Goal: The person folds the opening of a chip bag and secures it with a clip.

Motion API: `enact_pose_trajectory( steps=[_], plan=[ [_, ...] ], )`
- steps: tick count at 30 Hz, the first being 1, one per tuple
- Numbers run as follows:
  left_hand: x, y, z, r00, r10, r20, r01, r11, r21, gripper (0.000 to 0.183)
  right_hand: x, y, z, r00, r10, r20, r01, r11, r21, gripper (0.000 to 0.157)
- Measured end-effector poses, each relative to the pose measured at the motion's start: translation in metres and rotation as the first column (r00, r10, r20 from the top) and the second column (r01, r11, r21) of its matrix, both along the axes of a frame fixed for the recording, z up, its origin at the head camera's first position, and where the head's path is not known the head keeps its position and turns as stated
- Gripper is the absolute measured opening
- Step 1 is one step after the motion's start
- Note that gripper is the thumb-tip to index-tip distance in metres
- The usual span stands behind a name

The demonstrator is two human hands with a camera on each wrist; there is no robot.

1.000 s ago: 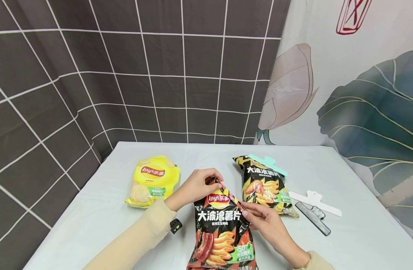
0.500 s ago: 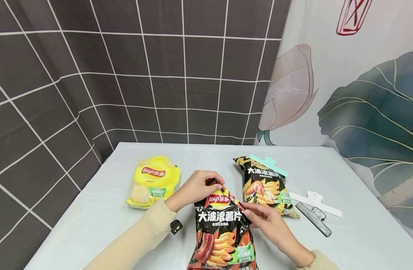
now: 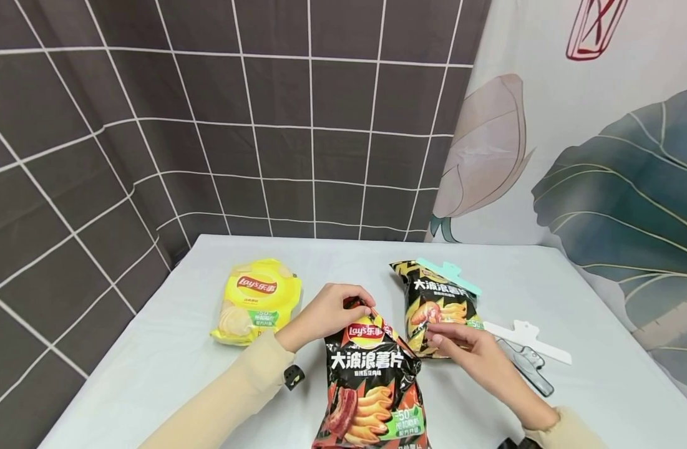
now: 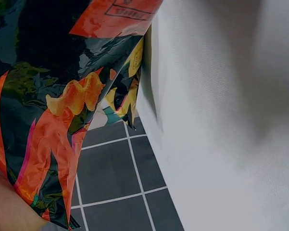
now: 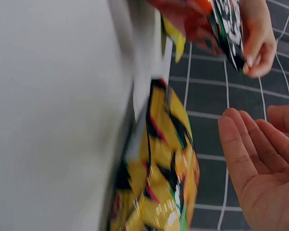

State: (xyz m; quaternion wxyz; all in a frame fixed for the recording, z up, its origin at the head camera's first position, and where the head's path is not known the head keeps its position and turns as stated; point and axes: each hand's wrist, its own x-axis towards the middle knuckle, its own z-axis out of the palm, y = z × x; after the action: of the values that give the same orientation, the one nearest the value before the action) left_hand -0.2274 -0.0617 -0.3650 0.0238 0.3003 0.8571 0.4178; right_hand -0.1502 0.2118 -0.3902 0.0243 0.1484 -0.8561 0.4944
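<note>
My left hand (image 3: 333, 313) pinches the top corner of a black Lay's chip bag (image 3: 371, 380) with bacon and wavy chips printed on it. The bag's top edge is folded over at a slant. To its right, my right hand (image 3: 471, 349) holds nothing, its fingers (image 5: 271, 149) loosely extended in the right wrist view. In the head view that hand overlaps a second black and gold chip bag (image 3: 433, 305), which has a turquoise clip (image 3: 448, 274) across its top. A white clip (image 3: 528, 340) and a grey clip (image 3: 525, 366) lie near the right hand.
A yellow Lay's chip bag (image 3: 256, 302) lies at the left of the white table (image 3: 169, 349). Dark grid-patterned cloth (image 3: 276, 125) hangs behind and to the left, and a floral curtain (image 3: 618, 187) at the right.
My right hand has let go of the folded right edge of the bacon chip bag and moved right, over the second black bag. My left hand keeps its hold on the corner.
</note>
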Motion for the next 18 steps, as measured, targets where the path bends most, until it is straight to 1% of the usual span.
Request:
enact_pose_trajectory(
  steps=[4, 8, 12, 18],
  plan=[
    [-0.001, 0.0, -0.001, 1.0, -0.003, -0.004, 0.003, 1.0, 0.0, 0.012, -0.003, 0.011, 0.004, 0.996, -0.068, -0.051, 0.073, 0.993, 0.095, 0.026],
    [0.0, 0.0, -0.001, 1.0, 0.0, -0.004, 0.0, 1.0, -0.003, 0.011, -0.006, 0.021, 0.004, 0.989, -0.093, -0.116, 0.111, 0.982, 0.152, 0.022],
    [0.0, 0.0, -0.001, 1.0, 0.005, 0.001, -0.005, 1.0, 0.0, 0.011, -0.009, 0.027, 0.003, 0.975, -0.113, -0.19, 0.151, 0.969, 0.196, 0.02],
    [0.0, 0.0, -0.001, 1.0, 0.009, 0.0, -0.009, 1.0, -0.002, 0.012, -0.015, 0.037, 0.001, 0.945, -0.114, -0.306, 0.195, 0.949, 0.249, 0.02]
  ],
)
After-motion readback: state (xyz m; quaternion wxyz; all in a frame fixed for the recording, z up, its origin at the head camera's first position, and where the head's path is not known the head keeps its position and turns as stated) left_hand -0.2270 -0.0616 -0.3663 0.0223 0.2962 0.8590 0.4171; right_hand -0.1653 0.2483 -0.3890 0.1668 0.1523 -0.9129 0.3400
